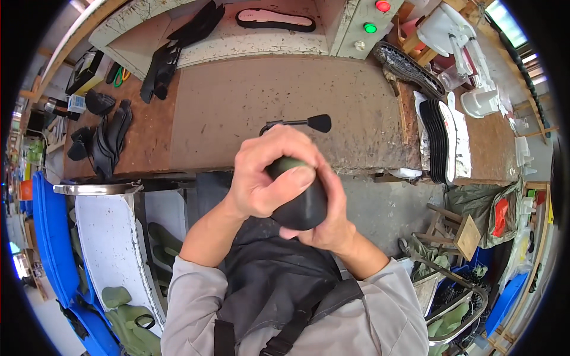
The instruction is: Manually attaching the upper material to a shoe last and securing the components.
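Observation:
In front of my apron, both hands hold a dark rounded shoe form (pixel 304 209), black at its near end with a green patch at the top. It looks like a black shoe upper on a green last. My left hand (pixel 258 169) wraps over its top and left side, the thumb lying across it. From the right, my right hand (pixel 333 213) grips its side and underside. Just beyond the hands, a black tool with a flat flared end (pixel 319 123) lies on the brown workbench (pixel 237 89); its other end is partly hidden.
Black cut pieces (pixel 110 139) lie on the bench's left. A stack of black-edged insoles (pixel 436 142) and a black outsole (pixel 409 66) are at the right. A pale insole (pixel 276 19) sits on the shelf. Green lasts (pixel 130 320) lie lower left, near a wooden stool (pixel 457 234) at right.

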### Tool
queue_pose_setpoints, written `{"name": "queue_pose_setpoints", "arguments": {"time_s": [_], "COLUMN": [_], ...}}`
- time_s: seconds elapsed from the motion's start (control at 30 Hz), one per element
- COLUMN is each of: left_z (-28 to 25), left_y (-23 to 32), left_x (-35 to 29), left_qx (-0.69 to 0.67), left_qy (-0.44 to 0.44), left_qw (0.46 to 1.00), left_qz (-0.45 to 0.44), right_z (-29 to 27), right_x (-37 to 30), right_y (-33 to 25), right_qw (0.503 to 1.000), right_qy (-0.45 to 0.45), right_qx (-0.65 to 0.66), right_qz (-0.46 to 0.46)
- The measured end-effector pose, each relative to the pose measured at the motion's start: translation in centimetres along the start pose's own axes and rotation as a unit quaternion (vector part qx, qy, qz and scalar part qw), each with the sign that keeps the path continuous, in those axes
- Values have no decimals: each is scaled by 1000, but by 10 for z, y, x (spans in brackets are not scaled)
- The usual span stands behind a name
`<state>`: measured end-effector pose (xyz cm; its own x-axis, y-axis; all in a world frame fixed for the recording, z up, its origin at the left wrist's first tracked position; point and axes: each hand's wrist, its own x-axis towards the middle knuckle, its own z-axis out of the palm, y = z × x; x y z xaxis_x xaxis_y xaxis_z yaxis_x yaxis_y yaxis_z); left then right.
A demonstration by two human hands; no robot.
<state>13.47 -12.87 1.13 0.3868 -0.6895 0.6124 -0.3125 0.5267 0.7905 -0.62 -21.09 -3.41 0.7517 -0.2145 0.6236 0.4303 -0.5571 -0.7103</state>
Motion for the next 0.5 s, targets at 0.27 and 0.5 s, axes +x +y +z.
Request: {"name": "queue_pose_setpoints", "arguments": {"time_s": [0.27, 0.5], "left_z": [28, 23], "left_y": [-14, -17], "left_x": [-110, -129], "left_qx": [-139, -486], "left_qy": [334, 189], "left_qw": [853, 722], "left_qz": [-375, -455], "right_z": [14, -24], "right_x": [-55, -52], "right_y": [-8, -27], "right_qw": [996, 992], "right_qy": [11, -15], "right_qx": [-55, -102], "right_qz": [-72, -76]}}
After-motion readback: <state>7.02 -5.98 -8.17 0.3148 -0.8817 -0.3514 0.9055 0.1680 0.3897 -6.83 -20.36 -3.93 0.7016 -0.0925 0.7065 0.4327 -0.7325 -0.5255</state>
